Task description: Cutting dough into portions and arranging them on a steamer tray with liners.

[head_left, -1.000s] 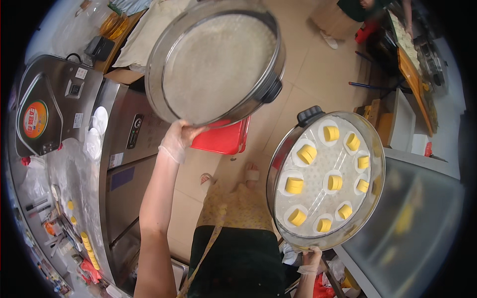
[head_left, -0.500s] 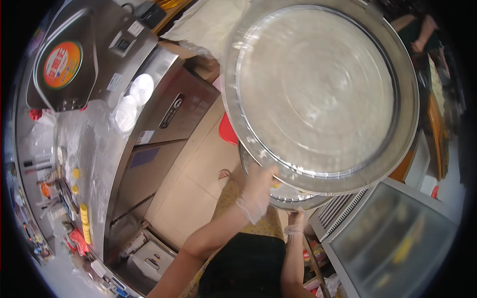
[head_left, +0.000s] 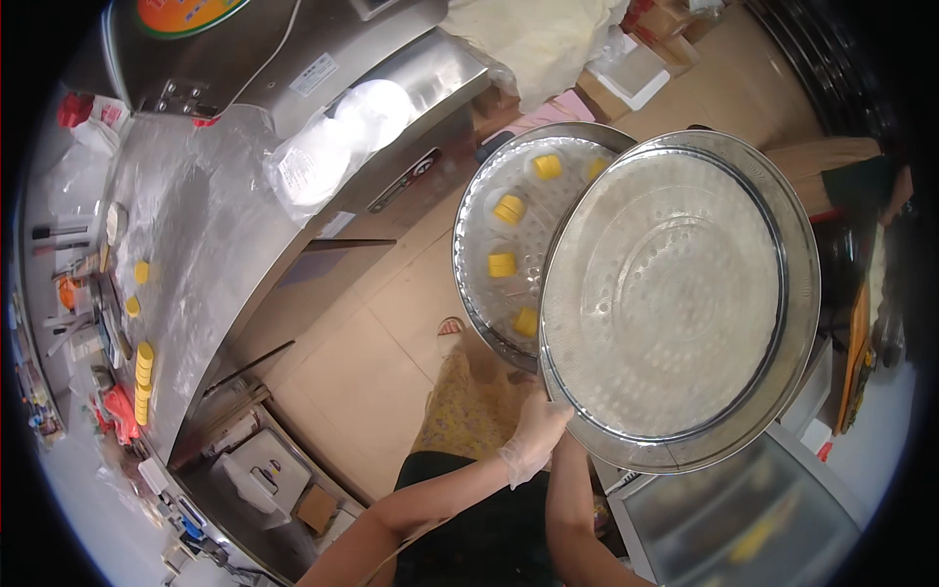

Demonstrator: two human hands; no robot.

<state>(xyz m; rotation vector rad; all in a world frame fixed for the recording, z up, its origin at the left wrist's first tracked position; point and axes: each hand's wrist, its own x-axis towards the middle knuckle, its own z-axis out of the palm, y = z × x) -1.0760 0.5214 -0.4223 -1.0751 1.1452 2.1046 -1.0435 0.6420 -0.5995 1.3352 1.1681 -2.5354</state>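
Observation:
My left hand (head_left: 538, 428), in a clear plastic glove, is closed on the lower left rim of a large round metal steamer tray (head_left: 675, 303). This tray is tilted up toward me, with nothing lying on it. Behind it and to its left is a second round steamer tray (head_left: 543, 220) with holes in its base. Several yellow rolls (head_left: 508, 209) sit apart from each other along it; the front tray covers its right part. My right forearm (head_left: 569, 504) rises beside my left wrist. The right hand's fingers are hidden behind the left hand and the front tray.
A steel worktop (head_left: 210, 225) runs along the left, with white round sheets (head_left: 342, 137) in plastic and a row of yellow pieces (head_left: 144, 382). A glass-topped cabinet (head_left: 734, 528) stands at the lower right. Cardboard boxes (head_left: 655, 49) are at the back. Another person's arm (head_left: 822, 161) shows at right.
The front tray has moved lower and farther from me, uncovering the second tray and its yellow rolls. My right hand, seen at the lower tray's rim before, is now hidden. The view has turned.

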